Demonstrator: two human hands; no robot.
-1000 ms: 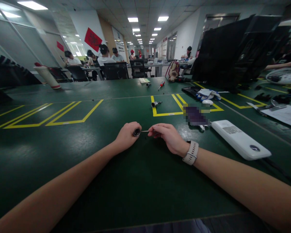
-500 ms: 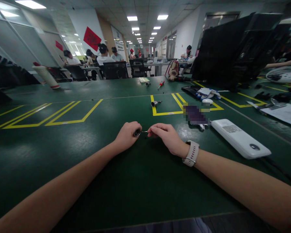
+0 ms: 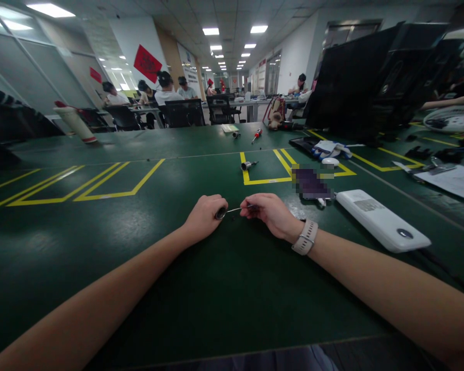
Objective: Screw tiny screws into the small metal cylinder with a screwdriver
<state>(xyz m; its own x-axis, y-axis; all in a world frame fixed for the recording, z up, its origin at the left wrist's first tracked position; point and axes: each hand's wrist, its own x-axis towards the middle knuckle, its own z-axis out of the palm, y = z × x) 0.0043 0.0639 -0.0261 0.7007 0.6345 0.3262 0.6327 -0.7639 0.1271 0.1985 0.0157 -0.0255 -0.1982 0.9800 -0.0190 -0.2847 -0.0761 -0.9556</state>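
A small dark cylinder (image 3: pixel 219 213) sits low over the counter (image 3: pixel 216 288), near its middle, its round end facing the camera. The left hand (image 3: pixel 203 219) has it in a closed grip, fingers curled round its body. A thin metal pin (image 3: pixel 235 209) runs from the cylinder's end, tilted slightly up to the right, into the right hand (image 3: pixel 270 214), whose grip is pinched shut on the pin's far end between thumb and fingertips. Both hands lie close together and both forearms rest on the green counter. A pale watch (image 3: pixel 304 237) is on the right wrist. Just right of it lies a white case (image 3: pixel 379 220). Further back, a 2nd metal part (image 3: pixel 247 165) lies inside yellow lines (image 3: pixel 263 181), with a red screwdriver (image 3: pixel 257 135) and gloves (image 3: pixel 330 149) beyond
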